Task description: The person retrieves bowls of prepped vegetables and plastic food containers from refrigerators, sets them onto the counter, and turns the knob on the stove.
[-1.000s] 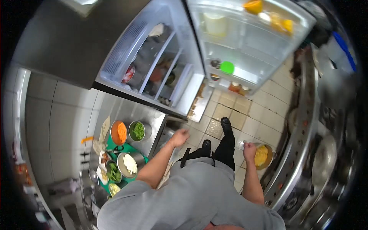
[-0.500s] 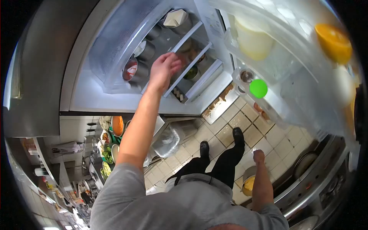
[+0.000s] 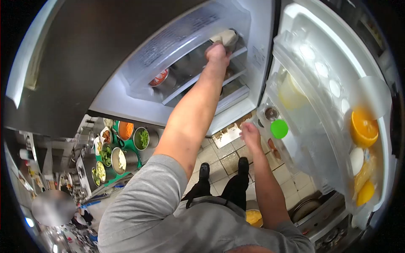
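1. Fridge [image 3: 257, 42]: stands wide open straight ahead, with the left arm [image 3: 194, 105] well inside.
2. Fridge door [image 3: 295, 25]: stands out on the right, lined with clear pockets.
3. Green board [image 3: 130, 146]: lies low on the left, carrying several containers, among them shredded orange food [image 3: 125, 130], chopped greens [image 3: 143, 138] and white food [image 3: 122, 162].
4. Pot of yellow food [image 3: 254, 217]: sits low beside the right hip, partly hidden by the shirt [image 3: 211, 223].
5. Container with an off-white cover [image 3: 228, 37]: stands far back in the fridge, right at the left hand [image 3: 217, 54].
6. Container of red-and-white food [image 3: 160, 78]: stands farther left in the fridge, well apart from that hand.
7. Left hand: overlaps the near edge of the off-white cover, fingers bent; cannot tell whether grasping or only touching.
8. Right hand [image 3: 251, 135]: hangs near the lower door, fingers curled; cannot tell whether holding anything.
9. Orange half [image 3: 365, 128]: rests in the outer door pocket.
10. Green lid [image 3: 279, 128]: shows round and bright, near the right hand.
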The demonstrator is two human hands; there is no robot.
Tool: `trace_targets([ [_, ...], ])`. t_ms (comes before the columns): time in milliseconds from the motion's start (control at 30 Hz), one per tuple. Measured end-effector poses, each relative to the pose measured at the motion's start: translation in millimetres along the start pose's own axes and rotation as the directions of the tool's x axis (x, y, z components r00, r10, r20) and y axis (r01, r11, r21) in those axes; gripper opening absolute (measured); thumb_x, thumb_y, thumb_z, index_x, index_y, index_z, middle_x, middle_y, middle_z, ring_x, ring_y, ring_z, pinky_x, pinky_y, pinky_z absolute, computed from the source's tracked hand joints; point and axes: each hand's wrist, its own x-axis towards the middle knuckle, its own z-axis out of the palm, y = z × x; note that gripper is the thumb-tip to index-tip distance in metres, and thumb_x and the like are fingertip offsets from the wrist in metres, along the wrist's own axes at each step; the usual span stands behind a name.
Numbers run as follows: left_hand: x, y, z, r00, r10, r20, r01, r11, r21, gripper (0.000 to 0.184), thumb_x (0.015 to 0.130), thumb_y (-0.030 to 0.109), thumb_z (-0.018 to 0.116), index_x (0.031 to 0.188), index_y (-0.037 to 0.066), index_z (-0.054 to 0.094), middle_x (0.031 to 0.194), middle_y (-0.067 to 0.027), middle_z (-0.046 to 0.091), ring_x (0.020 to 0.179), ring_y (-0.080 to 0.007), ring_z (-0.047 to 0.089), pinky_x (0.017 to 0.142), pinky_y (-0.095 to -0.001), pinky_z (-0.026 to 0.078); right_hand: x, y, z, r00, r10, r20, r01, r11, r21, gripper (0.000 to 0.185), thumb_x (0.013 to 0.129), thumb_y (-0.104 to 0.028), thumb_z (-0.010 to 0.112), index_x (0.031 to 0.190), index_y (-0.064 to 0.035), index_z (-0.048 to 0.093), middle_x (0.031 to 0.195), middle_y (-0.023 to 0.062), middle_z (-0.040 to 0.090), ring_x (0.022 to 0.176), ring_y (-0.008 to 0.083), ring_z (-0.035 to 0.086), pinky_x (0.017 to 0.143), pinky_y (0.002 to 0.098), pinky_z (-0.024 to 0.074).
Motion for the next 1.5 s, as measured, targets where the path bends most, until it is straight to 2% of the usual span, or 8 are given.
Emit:
trace_targets([
  [133,9,19,-31,0.979,-0.07,0.19,0.074,0.997,-0.014,0.027,0.093,0.012,0.058,0.12,0.009,0.06,0.129,-0.0104,0.056,0.107,-0.0283,0.059,0.071,-0.0532,0.059,39,-96,25,0.99,-0.125,-0.065,0.135,0.977,0.167,0.024,0.098,-0.017,0.058,0.119,-0.0055,0.06,0.097,0.0055,0.065,0.079,0.0154,0.064,0.065,0.0291,0.0545],
  [267,-57,42,-70,0.998,-0.009,0.061,0.005,0.997,0.072,0.027,0.092,0.012,0.059,0.118,0.003,0.06,0.119,-0.0139,0.062,0.096,-0.0301,0.066,0.07,-0.0484,0.062,90,-136,37,0.987,-0.103,-0.121,0.139,0.927,0.347,0.03,0.097,-0.021,0.058,0.123,-0.0065,0.056,0.102,0.0092,0.066,0.082,0.0194,0.064,0.07,0.0331,0.0562],
  [333,-84,36,-106,0.964,0.039,0.263,-0.014,0.995,-0.098,0.026,0.092,0.012,0.059,0.115,-0.001,0.059,0.119,-0.0162,0.06,0.099,-0.0306,0.065,0.074,-0.0485,0.062,97,-168,46,0.982,-0.091,-0.164,0.15,0.906,0.395,0.034,0.097,-0.026,0.057,0.122,-0.0024,0.056,0.102,0.0124,0.066,0.081,0.0206,0.064,0.068,0.0345,0.0555],
  [633,-271,15,-311,0.984,-0.161,-0.071,0.163,0.986,0.024,0.012,0.091,0.008,0.06,0.098,-0.001,0.062,0.1,-0.0118,0.065,0.09,-0.0242,0.068,0.078,-0.0448,0.063,191,-261,159,0.974,-0.173,0.146,0.042,0.771,0.635,0.033,0.098,-0.031,0.059,0.116,-0.0034,0.058,0.092,0.0091,0.061,0.081,0.0226,0.062,0.08,0.04,0.0587],
  [767,-320,18,-397,0.955,-0.151,-0.256,0.149,0.988,-0.027,0.012,0.09,0.006,0.062,0.097,-0.004,0.062,0.1,-0.0137,0.065,0.09,-0.0249,0.068,0.072,-0.0408,0.065,250,-297,208,0.998,0.001,0.067,-0.039,0.82,0.571,0.025,0.094,-0.024,0.067,0.102,-0.001,0.062,0.088,0.01,0.066,0.065,0.0211,0.062,0.071,0.0394,0.063],
  [1000,-296,27,-509,0.869,0.016,-0.495,-0.032,0.999,-0.024,0.012,0.09,0.005,0.059,0.098,-0.004,0.06,0.1,-0.0147,0.065,0.092,-0.0261,0.068,0.072,-0.0414,0.065,263,-302,234,0.991,-0.098,-0.093,0.134,0.79,0.599,0.023,0.092,-0.022,0.069,0.099,-0.0008,0.062,0.086,0.0103,0.067,0.062,0.021,0.062,0.068,0.0395,0.0637],
  [1333,-207,69,-555,0.88,0.053,-0.472,-0.129,0.983,-0.131,0.011,0.088,0.004,0.057,0.098,-0.002,0.058,0.094,-0.0101,0.058,0.082,-0.0232,0.064,0.071,-0.0434,0.065,229,-283,158,0.99,-0.119,-0.075,0.141,0.865,0.481,0.017,0.088,-0.012,0.072,0.094,0.0013,0.062,0.081,0.0112,0.065,0.06,0.0209,0.062,0.064,0.041,0.0641],
  [1500,-142,86,-575,0.886,0.097,-0.452,-0.18,0.973,-0.143,0.017,0.089,0.007,0.06,0.103,-0.001,0.058,0.1,-0.0105,0.061,0.089,-0.0243,0.065,0.07,-0.0462,0.065,68,-258,127,0.993,-0.064,-0.104,0.097,0.932,0.349,0.011,0.091,-0.007,0.056,0.091,0.0037,0.06,0.072,0.0125,0.06,0.058,0.0214,0.062,0.061,0.0376,0.0622],
])
